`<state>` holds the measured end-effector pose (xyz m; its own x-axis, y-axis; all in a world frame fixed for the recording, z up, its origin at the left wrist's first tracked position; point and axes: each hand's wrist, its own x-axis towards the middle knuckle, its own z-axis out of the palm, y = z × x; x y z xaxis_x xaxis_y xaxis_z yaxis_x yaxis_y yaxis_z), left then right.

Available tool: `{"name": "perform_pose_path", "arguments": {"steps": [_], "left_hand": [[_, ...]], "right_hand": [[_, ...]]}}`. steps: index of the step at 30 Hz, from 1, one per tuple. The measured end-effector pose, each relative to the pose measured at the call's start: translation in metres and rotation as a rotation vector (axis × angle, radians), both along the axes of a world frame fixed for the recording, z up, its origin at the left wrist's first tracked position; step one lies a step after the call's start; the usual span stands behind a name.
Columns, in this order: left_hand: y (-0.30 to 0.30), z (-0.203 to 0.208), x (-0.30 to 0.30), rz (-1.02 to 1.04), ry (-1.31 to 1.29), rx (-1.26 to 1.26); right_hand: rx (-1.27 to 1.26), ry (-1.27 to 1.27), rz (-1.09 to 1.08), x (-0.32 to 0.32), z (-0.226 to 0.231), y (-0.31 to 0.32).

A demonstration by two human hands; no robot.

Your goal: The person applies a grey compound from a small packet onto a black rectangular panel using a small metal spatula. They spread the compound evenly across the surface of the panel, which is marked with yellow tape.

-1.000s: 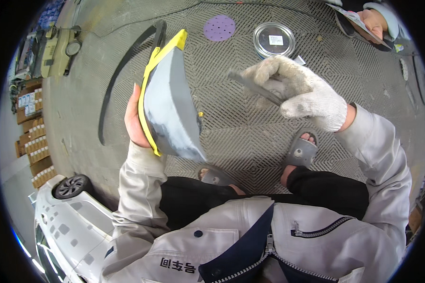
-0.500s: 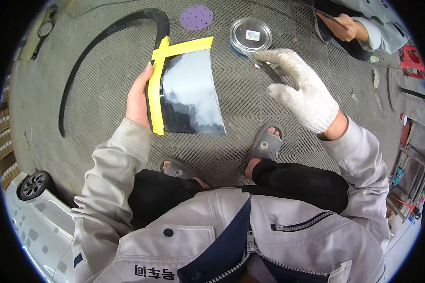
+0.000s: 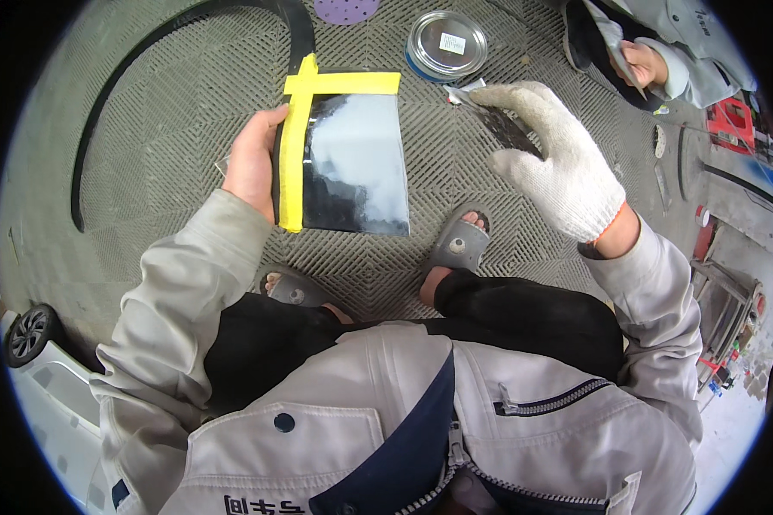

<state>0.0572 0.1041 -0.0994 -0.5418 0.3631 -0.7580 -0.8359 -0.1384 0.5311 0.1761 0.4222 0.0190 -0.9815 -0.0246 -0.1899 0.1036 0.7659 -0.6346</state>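
My bare left hand (image 3: pixel 253 159) is closed on the left edge of a curved black trim piece (image 3: pixel 339 210). Its broad end carries smeared light-grey filler over glossy black, bordered by yellow tape (image 3: pixel 292 167) along the left and top. From there a long black strip (image 3: pixel 103 112) arcs away to the far left. In a white knit glove, my right hand (image 3: pixel 558 154) pinches a dark, thin putty knife (image 3: pixel 508 129), held apart from the panel on its right. Its tip overlaps a small white tube-like thing with red on it, partly hidden. Just beyond stands a round lidded can (image 3: pixel 447 47).
Grey ribbed floor mats (image 3: pixel 361 292) lie beneath my sandalled feet. A purple perforated disc (image 3: pixel 345 9) is at the far edge. Another person's hand (image 3: pixel 644 64) holds a flat piece at the upper right. A car wheel (image 3: pixel 33 335) shows lower left, a metal frame (image 3: pixel 726 300) at right.
The view has shifted, so the can and disc sit higher. The panel has turned slightly and its filler faces me more squarely. Both hands keep their holds.
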Motion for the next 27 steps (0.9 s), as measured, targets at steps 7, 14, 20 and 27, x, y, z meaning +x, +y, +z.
{"name": "perform_pose_path", "arguments": {"steps": [7,14,20,27], "left_hand": [[0.019,-0.019,0.030,0.065,-0.068,0.081],[0.017,-0.031,0.035,0.077,-0.071,0.067],[0.017,-0.032,0.034,0.100,-0.098,0.103],[0.020,-0.023,0.033,0.105,-0.072,0.083]], "right_hand": [[0.091,-0.076,-0.080,-0.007,0.017,-0.030],[0.249,-0.011,0.033,-0.014,0.019,-0.045],[0.304,-0.026,0.022,-0.018,0.021,-0.055],[0.384,-0.093,0.025,-0.029,0.022,-0.065]]}}
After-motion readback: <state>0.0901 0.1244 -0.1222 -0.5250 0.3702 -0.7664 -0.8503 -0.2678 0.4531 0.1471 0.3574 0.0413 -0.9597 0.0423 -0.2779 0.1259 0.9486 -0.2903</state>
